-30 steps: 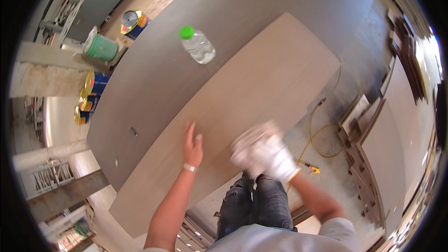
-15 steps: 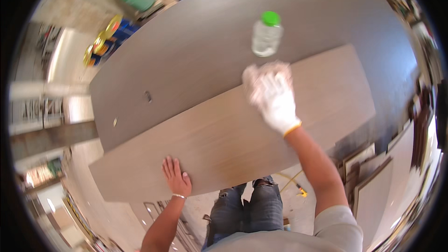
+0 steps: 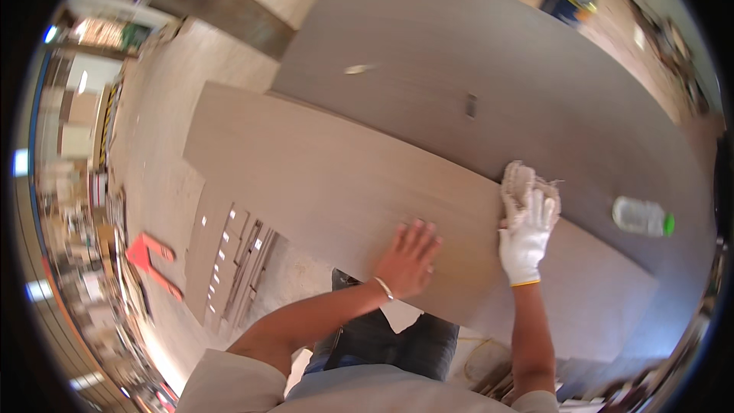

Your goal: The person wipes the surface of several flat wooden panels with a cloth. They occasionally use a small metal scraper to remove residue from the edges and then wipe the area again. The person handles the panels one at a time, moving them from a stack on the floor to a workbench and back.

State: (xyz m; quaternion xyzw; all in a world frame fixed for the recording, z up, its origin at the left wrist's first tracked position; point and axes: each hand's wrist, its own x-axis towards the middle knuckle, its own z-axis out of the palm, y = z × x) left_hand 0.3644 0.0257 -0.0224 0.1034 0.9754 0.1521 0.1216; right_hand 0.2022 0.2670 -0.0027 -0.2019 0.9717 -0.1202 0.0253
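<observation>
a long, beige-brown flat board [image 3: 321, 176] with a smooth surface lies across the near side of a broad, grey-brown flat panel [image 3: 428, 38], its near edge jutting toward the person. on its far edge, a right hand [image 3: 527, 241] in a white knit glove with a yellow cuff grasps a crumpled, off-white cloth [image 3: 520, 177], fingers bent over the bundle. the bare left hand [image 3: 409, 258], a pale band [image 3: 384, 288] at its wrist, rests palm down on the board near the body, fingers unclenched and gripping nothing. to the right on the panel is a clear plastic bottle [image 3: 639, 216] with a green cap; a small dark object [image 3: 471, 105] and a small pale piece [image 3: 356, 69], both too blurred to identify, lie farther back. beyond the panel sits a dark blue bucket [image 3: 558, 6] with a yellow rim, while flat brown boards [image 3: 222, 268] and a red two-pronged object [image 3: 157, 261] occupy the floor at left.
</observation>
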